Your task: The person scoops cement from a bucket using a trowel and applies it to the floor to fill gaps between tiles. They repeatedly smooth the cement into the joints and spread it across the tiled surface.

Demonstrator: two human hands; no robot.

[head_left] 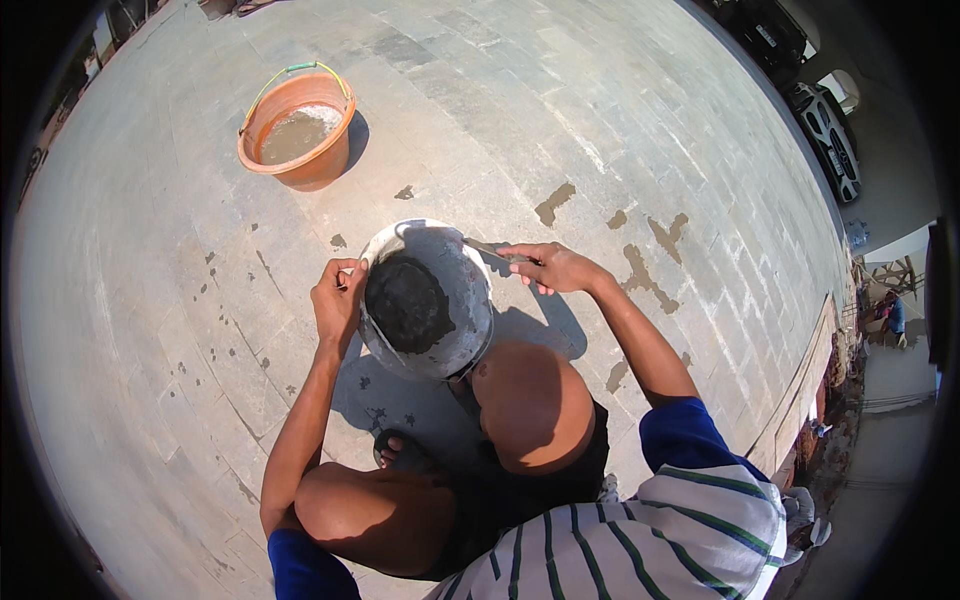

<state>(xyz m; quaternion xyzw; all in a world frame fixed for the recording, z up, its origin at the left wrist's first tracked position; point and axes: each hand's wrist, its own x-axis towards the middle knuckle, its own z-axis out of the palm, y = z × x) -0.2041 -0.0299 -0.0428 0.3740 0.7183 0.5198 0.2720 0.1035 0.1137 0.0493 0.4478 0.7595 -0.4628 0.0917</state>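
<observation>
Between my knees and arms stands a pale bucket [465, 300], tilted or seen from above, with a dark grey, wet-looking mix [405, 305] inside. My left hand [338, 295] is closed on the bucket's left rim. My right hand [550, 268] holds the handle of a metal tool [485, 247], perhaps a trowel, whose end reaches over the bucket's right rim; its tip is hard to make out. Farther forward and left, an orange bucket [315, 165] with a yellow-green handle holds murky grey liquid.
Grey paving [170, 290] with dark wet patches surrounds me. Parked vehicles [822, 135] stand at the upper right. A person [890, 315] is small in the background at the far right, near a curb and debris. My sandalled foot [400, 455] lies below the pale bucket.
</observation>
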